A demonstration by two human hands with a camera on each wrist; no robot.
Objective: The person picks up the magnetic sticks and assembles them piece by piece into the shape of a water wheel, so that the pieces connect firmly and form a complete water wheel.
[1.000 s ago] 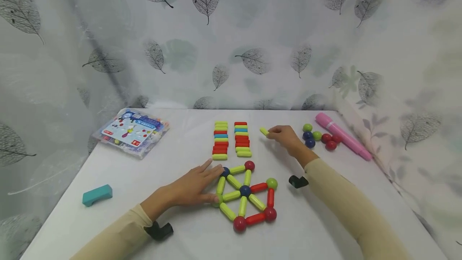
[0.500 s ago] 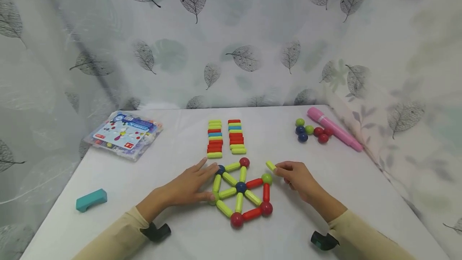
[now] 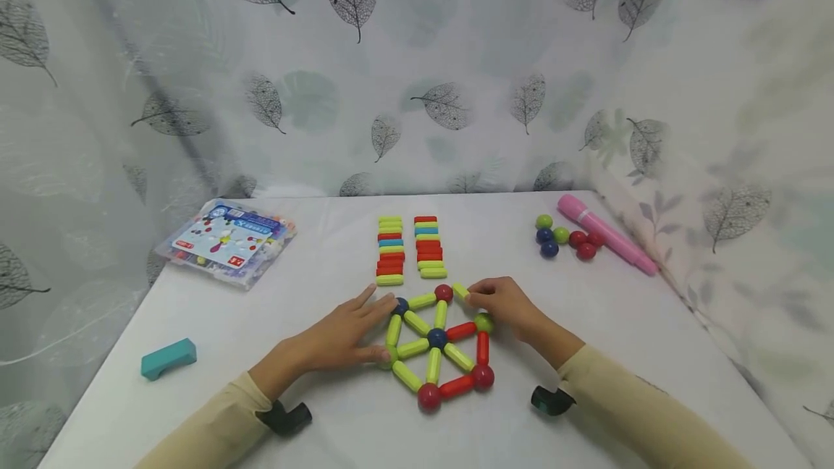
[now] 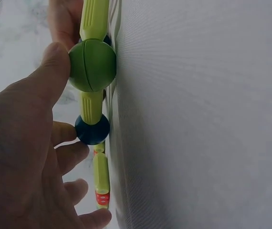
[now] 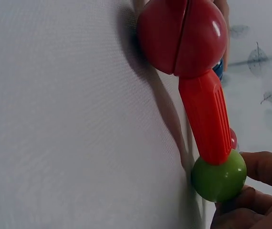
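**Last rod sits right at the open gap**

The right hand [image 3: 504, 302] pinches a short lime-green plastic rod [image 3: 460, 291], long axis slanting from the far red ball [image 3: 444, 293] toward the green ball [image 3: 483, 322] on the right. The left hand [image 3: 345, 335] lies flat, fingers straight, bracing the rod-and-ball wheel [image 3: 435, 342] on the white bench [image 3: 313, 425].

White table against leaf-print curtain
The curtain [image 3: 417, 71] hangs behind and beside the table [image 3: 326, 425], evenly lit.

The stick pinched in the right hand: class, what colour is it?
Light green. The stick in the right hand shows best in the head view.
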